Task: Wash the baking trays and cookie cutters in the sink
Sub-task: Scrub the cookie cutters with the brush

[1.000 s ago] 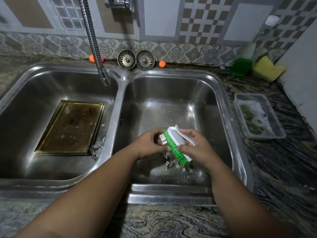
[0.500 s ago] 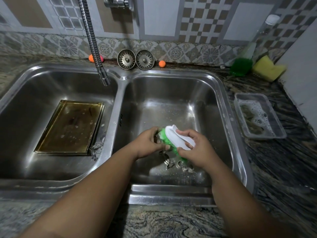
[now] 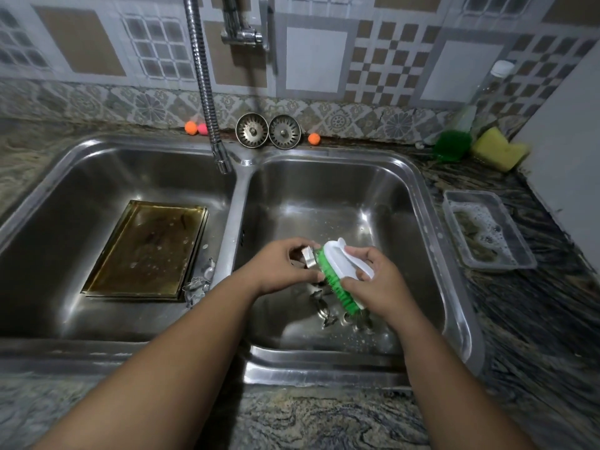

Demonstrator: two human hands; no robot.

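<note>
Two hands are held over the right basin (image 3: pixel 341 196): a cookie cutter (image 3: pixel 308 257) is pinched in the fingers of the left hand (image 3: pixel 279 267), and a green brush (image 3: pixel 337 277), gripped by the right hand (image 3: pixel 376 284), is pressed against it. More cutters (image 3: pixel 326 316) are partly hidden beneath. A baking tray (image 3: pixel 149 251) is laid in the left basin (image 3: pixel 136 170); a sudsy container (image 3: pixel 477 195) is kept on the surface (image 3: pixel 535 303).

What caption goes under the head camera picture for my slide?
Left hand holds a metal cookie cutter over the right sink basin while the right hand presses a green brush against it.
</note>
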